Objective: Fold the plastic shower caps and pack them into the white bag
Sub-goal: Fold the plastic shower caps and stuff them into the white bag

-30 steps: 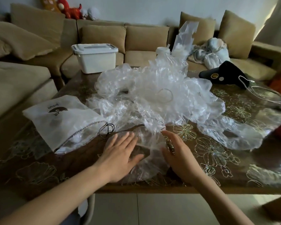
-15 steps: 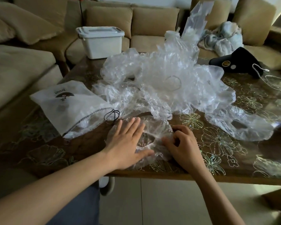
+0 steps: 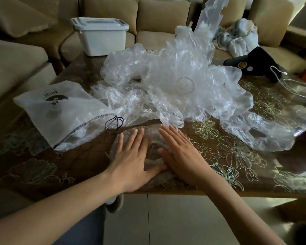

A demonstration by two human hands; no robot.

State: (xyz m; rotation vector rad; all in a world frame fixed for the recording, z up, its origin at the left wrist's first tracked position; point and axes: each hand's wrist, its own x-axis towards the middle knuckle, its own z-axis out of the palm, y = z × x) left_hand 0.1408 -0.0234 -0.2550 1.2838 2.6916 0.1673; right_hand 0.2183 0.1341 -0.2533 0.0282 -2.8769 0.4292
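The right hand [image 3: 182, 156] has been uncurled since half a second ago: its fingers, bent on the plastic then, are now laid out straight. The left hand [image 3: 131, 156] is held flat as before, with its fingers spread. Both hands are pressed palm-down, side by side, on a crumpled clear plastic shower cap [image 3: 151, 133] at the near edge of the dark brown table patterned with gold flowers [image 3: 237, 156]. The left thumb tip is touching the edge of the right hand. Nothing is gripped by either hand.

At twelve o'clock from the hands a large heap of crumpled clear plastic shower caps [image 3: 166, 82] is piled across the middle of the table. Its near edge is just beyond the right fingertips. At two o'clock a single flattened clear cap [image 3: 254, 137] is spread out near the heap.

At ten o'clock the thin white drawstring bag with a dark printed logo [image 3: 60, 110] is laid flat on the table. Its mouth is turned toward the hands. A loop of black cord [image 3: 114, 123] is seen at that mouth, just beside the left fingertips.

Beyond the far edge of the table, at eleven o'clock, a white lidded plastic box [image 3: 101, 38] is set against the beige sofa [image 3: 162, 16]. At one o'clock a black device [image 3: 254, 62] is lying with a white cable [image 3: 279, 75] beside it.
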